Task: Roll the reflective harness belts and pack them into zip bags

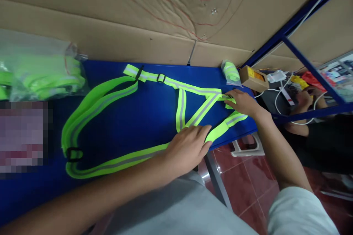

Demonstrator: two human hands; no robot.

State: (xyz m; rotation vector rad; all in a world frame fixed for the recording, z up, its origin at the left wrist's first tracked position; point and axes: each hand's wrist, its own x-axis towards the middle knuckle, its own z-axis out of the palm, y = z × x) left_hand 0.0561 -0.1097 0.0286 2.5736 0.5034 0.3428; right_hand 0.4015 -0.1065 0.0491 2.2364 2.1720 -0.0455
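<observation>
A neon-yellow reflective vest (pixel 202 112) made of elastic straps with grey stripes lies spread on the blue table (pixel 124 121). Its long loop stretches to the left, with a black buckle (pixel 74 154) at the near left bend and another black slider (pixel 161 78) on the upper strap. My left hand (pixel 190 145) rests palm down over the lower strap, fingers extended and thumb apart. At the vest's right end, my right hand (pixel 242 102) has its fingers closed on a strap; its fingertips are partly hidden.
Bagged folded vests (pixel 52 75) lie at the back left, above a blurred pinkish patch (pixel 22 136). A small bagged roll (pixel 231 72) stands beside a cardboard box (pixel 253 79) at the back right. Beyond the blue frame (pixel 306 69), another person's hands (pixel 303 101) are among cables.
</observation>
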